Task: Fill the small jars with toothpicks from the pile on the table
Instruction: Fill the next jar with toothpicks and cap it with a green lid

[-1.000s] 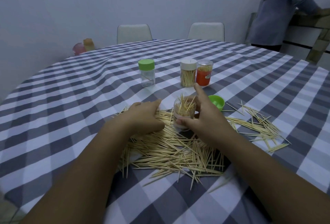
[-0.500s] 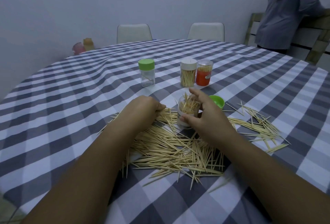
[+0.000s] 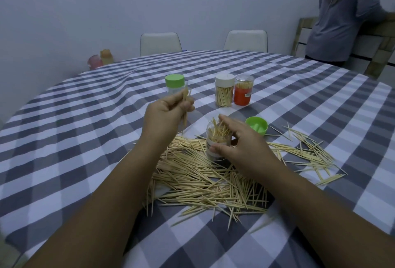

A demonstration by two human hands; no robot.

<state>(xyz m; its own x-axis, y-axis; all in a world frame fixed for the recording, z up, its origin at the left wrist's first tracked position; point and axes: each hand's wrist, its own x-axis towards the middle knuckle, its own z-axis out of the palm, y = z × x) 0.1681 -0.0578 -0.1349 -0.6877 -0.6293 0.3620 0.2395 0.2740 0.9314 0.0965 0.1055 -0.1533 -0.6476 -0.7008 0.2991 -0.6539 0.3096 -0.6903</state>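
Observation:
A wide pile of toothpicks [image 3: 205, 180] lies on the checked tablecloth [image 3: 81, 139] before me. My right hand [image 3: 241, 146] grips a small clear open jar [image 3: 215, 141] standing in the pile, partly filled with toothpicks. My left hand [image 3: 164, 116] is raised above the table to the left of the jar and pinches a small bunch of toothpicks [image 3: 185, 105]. The jar's green lid [image 3: 256, 125] lies upturned just right of my right hand.
Farther back stand a clear jar with a green lid [image 3: 174, 86], a white-lidded jar of toothpicks [image 3: 224, 90] and an orange-labelled jar [image 3: 243, 90]. Two white chairs [image 3: 160, 41] face the far edge. A person [image 3: 350, 15] stands at the back right. Two small containers [image 3: 100, 60] sit far left.
My left hand has risen from the pile with a bunch of toothpicks pinched in its fingers. My right hand has kept its grip on the open jar.

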